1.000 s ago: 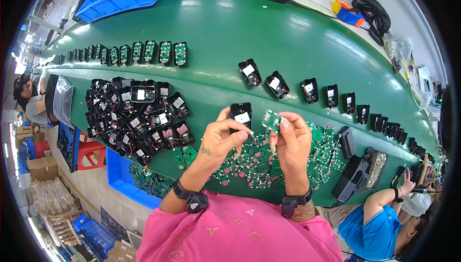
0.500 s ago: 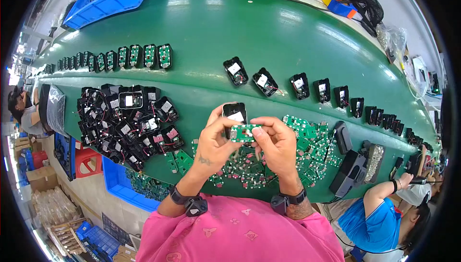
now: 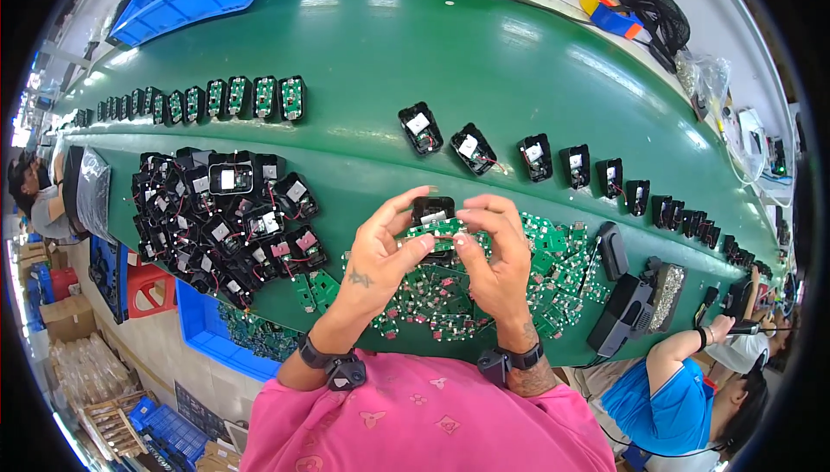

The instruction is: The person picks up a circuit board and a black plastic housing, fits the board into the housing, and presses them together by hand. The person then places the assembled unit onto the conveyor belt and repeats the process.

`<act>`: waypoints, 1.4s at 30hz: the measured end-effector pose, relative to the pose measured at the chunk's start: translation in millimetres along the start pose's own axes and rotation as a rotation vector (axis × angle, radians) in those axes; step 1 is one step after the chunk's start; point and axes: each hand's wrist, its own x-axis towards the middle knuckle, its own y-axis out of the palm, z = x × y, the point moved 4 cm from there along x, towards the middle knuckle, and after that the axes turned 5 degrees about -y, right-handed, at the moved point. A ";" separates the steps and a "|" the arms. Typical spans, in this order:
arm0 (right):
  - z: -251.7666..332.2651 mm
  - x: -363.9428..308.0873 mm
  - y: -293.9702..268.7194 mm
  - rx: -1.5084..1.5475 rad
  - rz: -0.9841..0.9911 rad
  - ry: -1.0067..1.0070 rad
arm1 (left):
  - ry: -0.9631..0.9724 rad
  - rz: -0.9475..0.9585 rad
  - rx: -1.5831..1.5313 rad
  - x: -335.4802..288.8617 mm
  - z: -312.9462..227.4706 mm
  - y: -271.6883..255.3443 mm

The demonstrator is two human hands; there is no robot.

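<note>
One green board (image 3: 435,232) is held over the near side of the bench (image 3: 372,57), around its middle, and one black case (image 3: 432,207) is partly hidden by it. The board is clamped toward its left end by the fingers of the left hand (image 3: 380,243). The right hand's (image 3: 494,251) thumb is set at the board's right end, its index finger parted above; whether the board is gripped there too cannot be told.

Below and right of the hands, loose boards (image 3: 558,282) are strewn, too overlapped to be counted. A heap of cases (image 3: 207,226), likewise uncountable, is piled toward the left end. In the left row (image 3: 292,98) at least ten board-topped cases are seen; in the right row (image 3: 534,159), six separate ones, then a crowded blur.

The bench is green and glossy, with one blue bin (image 3: 190,15) placed at its far left corner. A second blue bin (image 3: 197,325) and one red stool (image 3: 151,286) are seen beyond the near edge. Co-workers are seated left (image 3: 43,200) and right (image 3: 666,398).
</note>
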 end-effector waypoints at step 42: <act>38.2 15.6 -5.2 -0.251 0.320 -0.164 | 0.345 -0.201 0.568 -21.1 -19.8 22.2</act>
